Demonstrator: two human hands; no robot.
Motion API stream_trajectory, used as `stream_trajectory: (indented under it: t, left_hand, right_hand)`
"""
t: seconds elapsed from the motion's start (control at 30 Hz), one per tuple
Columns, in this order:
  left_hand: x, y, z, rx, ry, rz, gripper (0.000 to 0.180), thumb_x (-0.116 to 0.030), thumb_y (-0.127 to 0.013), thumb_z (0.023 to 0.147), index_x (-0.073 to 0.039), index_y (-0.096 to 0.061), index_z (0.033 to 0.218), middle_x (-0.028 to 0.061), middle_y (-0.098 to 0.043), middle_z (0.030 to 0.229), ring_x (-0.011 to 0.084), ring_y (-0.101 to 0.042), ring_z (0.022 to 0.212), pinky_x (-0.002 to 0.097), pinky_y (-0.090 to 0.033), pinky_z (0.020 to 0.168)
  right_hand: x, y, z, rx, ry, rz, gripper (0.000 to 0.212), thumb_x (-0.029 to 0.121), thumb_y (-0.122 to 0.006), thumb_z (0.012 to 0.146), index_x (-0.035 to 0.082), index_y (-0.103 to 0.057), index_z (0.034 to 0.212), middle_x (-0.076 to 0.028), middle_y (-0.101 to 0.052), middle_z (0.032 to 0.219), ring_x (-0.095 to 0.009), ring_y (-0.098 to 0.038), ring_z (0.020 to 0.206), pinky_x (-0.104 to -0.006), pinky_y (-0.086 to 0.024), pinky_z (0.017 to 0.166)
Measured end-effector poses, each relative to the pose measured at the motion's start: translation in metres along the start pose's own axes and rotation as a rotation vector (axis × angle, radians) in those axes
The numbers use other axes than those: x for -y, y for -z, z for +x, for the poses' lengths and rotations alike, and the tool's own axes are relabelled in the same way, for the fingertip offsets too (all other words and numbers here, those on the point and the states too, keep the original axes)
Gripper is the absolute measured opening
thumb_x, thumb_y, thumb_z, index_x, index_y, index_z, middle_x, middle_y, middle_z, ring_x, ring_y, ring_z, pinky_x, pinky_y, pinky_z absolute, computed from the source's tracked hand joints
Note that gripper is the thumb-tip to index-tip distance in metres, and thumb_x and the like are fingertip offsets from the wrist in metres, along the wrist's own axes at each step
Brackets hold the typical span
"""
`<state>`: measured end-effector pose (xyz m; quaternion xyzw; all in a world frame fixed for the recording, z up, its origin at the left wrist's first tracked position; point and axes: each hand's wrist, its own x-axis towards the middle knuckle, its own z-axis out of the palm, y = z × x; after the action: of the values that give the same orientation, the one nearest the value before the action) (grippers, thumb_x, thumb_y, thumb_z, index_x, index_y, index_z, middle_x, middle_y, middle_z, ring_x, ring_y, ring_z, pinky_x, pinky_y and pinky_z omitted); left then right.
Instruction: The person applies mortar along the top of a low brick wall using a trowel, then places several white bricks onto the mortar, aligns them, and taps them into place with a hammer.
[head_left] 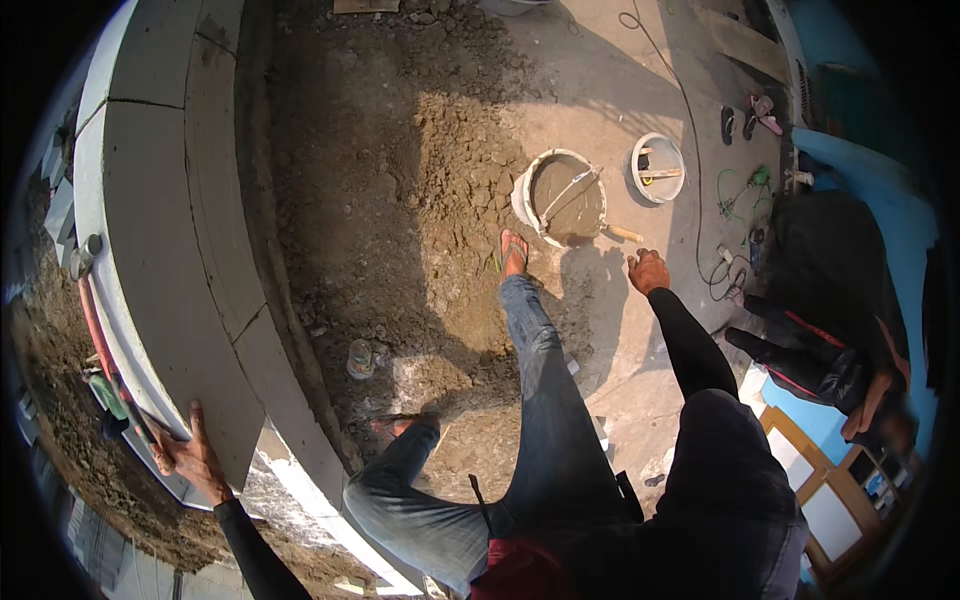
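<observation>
Right hand (pixel 649 271): held out with the fingers loosely curled and a bit spread, nothing gripped as far as can be seen; it's placed just beside the wooden-handled tool.
Wooden-handled tool (pixel 625 234): rested over the right-hand side of the bucket rim, grip poking outward; the working end can't really be made out.
Bucket (pixel 518 203): set on the ground just ahead of the forward foot (pixel 514 255), well filled with grey mix (pixel 575 205).
Left hand (pixel 197 462): propped at the outer edge of the block wall, thumb spread away from the fingers, fingertips right by the handle end of the hammer; whether it's properly gripped or only touched can't be told from this angle.
Hammer (pixel 100 345): laid along the outer edge of the block wall (pixel 150 200), head pointing away from the body.
Second bucket (pixel 629 165): parked near the first, with more wooden bits inside.
Grip tip: the wooden handle is probably best taken with the whole palm and lifted up over the rim, not dragged, so less mix gets flicked about.
Balance tip: with arms spread this wide, weight should be kept over both feet, and the hammer should be steadied so it isn't nudged off the edge.
</observation>
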<state>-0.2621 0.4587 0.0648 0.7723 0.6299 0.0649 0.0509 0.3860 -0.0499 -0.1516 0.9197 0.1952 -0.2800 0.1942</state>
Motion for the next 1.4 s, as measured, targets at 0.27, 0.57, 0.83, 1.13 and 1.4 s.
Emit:
stream_trajectory:
  t: [0.27,0.57,0.83,1.13,1.4]
  left_hand:
    - [0.069,0.010,0.007,0.107,0.159,-0.044,0.079,-0.055,-0.063,0.102,-0.013,-0.037,0.164,0.0199,-0.055,0.151,0.0297,-0.064,0.116,0.0417,-0.057,0.097]
    - [0.149,0.067,-0.003,0.243,0.438,-0.066,0.079,-0.051,-0.054,0.108,-0.007,-0.024,0.167,0.0182,-0.031,0.166,0.0298,-0.047,0.139,0.0428,-0.042,0.115]
    - [0.139,0.027,0.007,0.244,0.569,-0.208,0.080,-0.053,-0.055,0.108,-0.001,-0.031,0.164,0.0194,-0.036,0.165,0.0304,-0.048,0.140,0.0426,-0.041,0.117]
    - [0.169,0.050,0.005,0.357,0.645,-0.071,0.078,-0.053,-0.058,0.106,0.000,-0.039,0.160,0.0174,-0.048,0.159,0.0303,-0.054,0.135,0.0398,-0.041,0.116]
    - [0.154,0.082,0.027,0.238,0.429,-0.132,0.087,-0.059,-0.060,0.102,0.003,-0.038,0.159,0.0171,-0.051,0.155,0.0281,-0.050,0.138,0.0416,-0.039,0.115]
  right_hand:
    - [-0.056,-0.140,0.160,-0.155,0.122,-0.540,0.039,0.029,-0.067,0.094,0.009,-0.062,0.127,-0.011,-0.064,0.126,-0.032,-0.063,0.121,-0.0566,-0.052,0.096]
    - [-0.078,-0.141,0.106,0.008,0.344,-0.300,0.022,0.029,-0.061,0.098,0.009,-0.055,0.104,-0.014,-0.066,0.094,-0.031,-0.074,0.075,-0.0440,-0.062,0.062]
    - [-0.077,-0.117,0.121,0.732,-0.135,0.937,0.053,0.058,-0.048,0.107,0.007,-0.060,0.107,-0.007,-0.060,0.076,-0.018,-0.060,0.057,-0.0352,-0.051,0.055]
    - [-0.145,-0.132,0.047,0.873,-0.364,0.801,0.051,0.057,-0.050,0.107,0.008,-0.061,0.107,-0.008,-0.060,0.070,-0.025,-0.061,0.055,-0.0422,-0.048,0.052]
    - [-0.063,-0.198,0.071,0.198,0.164,0.253,0.037,0.025,-0.064,0.101,0.003,-0.044,0.122,-0.029,-0.067,0.110,-0.050,-0.066,0.102,-0.0580,-0.054,0.085]
